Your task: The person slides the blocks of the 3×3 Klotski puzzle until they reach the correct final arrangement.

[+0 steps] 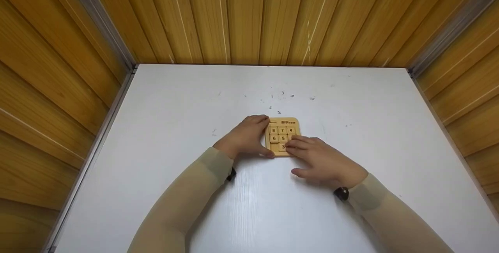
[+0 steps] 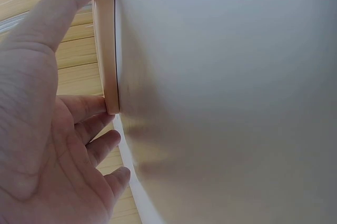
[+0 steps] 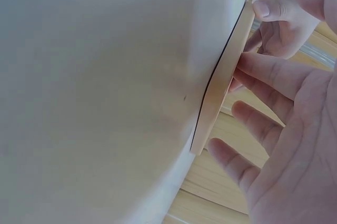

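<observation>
A wooden number slide puzzle [image 1: 275, 121] lies on the white table, a little right of the middle in the head view. Its square tiles show 8, 7, 4, then 6, 5, then 3; the bottom-left slot shows bare wood. My left hand [image 1: 247, 136] holds the puzzle's left side, thumb at the near corner and fingers at the far corner. The right hand [image 1: 319, 159] reaches over the lower right tiles with extended fingers, its fingertips at the tile marked 3. Those fingers hide the tiles on the right. In the left wrist view the puzzle frame [image 2: 105, 50] appears edge-on between thumb and forefinger.
The white table [image 1: 175, 101] carries small dark scuff marks beyond the puzzle. Wood-patterned panels [image 1: 245, 19] wall it in at the back and both sides, with grey metal posts at the corners. Both wrists wear a black band [image 1: 341, 193].
</observation>
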`<state>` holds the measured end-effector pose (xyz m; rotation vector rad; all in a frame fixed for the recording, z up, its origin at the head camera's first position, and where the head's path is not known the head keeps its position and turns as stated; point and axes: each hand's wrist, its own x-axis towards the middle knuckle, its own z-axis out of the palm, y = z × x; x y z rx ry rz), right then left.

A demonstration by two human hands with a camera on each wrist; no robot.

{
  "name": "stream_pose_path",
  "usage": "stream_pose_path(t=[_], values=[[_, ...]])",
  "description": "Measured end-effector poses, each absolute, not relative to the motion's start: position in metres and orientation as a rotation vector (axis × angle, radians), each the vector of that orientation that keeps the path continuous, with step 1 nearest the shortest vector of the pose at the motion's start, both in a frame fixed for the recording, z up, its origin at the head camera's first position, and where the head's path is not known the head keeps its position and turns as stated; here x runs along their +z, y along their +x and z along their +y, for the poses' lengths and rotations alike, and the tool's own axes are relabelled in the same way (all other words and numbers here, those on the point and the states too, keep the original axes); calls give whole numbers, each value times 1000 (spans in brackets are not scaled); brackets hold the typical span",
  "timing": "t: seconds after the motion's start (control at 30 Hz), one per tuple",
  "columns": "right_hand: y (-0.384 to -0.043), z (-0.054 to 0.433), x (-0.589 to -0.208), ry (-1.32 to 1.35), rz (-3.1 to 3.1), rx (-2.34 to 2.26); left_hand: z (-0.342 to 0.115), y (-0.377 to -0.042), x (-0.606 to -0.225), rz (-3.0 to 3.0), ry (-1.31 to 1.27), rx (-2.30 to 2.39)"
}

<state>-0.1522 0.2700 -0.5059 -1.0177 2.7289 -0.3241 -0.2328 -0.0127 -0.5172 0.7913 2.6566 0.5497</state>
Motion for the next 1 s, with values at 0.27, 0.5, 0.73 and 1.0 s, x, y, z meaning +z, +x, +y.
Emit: stream_pose_path(t=[0.27, 0.5, 0.73, 1.0], values=[[-152, 273, -505, -1020, 2735, -319, -14, -233, -518, 2653, 764, 543], [-152, 274, -505, -1011, 2729, -336, -13, -232, -517, 2658, 761, 536], [-157, 274, -500, -992, 2697, -395, -12, -234, -516, 2656, 760, 569], [-164, 269, -496, -985, 2694, -417, -13, -233, -516, 2644, 751, 603]])
